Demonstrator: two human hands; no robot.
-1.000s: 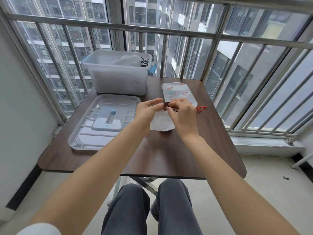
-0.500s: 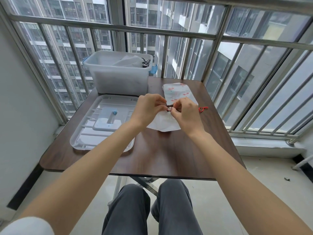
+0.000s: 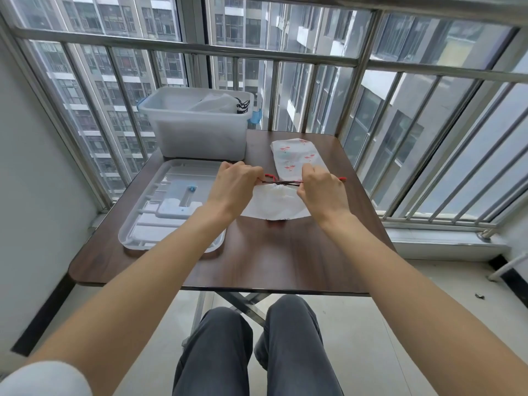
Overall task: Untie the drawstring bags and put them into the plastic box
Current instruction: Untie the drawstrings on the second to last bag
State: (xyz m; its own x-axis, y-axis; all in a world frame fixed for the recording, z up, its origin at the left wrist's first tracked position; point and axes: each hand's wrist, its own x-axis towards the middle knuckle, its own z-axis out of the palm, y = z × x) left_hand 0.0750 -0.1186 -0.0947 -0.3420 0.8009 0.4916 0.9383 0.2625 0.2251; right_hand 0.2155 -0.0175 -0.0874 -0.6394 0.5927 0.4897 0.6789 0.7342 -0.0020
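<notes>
Soft, overcast daylight came through the railing ahead of me and lit the desk evenly, with a pale sheen on its dark top and only faint shadows. The wide lens bowed the bars outward at the edges.

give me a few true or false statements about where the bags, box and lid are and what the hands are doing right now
1. Both hands pinch the dark cord of the plain white bag, left hand on one side, right hand on the other. True.
2. The plastic box has its lid on. False: the lid lies flat on the table, in front of the box.
3. The flower-print bag lies on the table to the right of the box. True.
4. The box is empty. False: at least one white bag already lies inside.
5. The plain white bag hangs over the table's near edge. False: it sits well in from that edge.
</notes>
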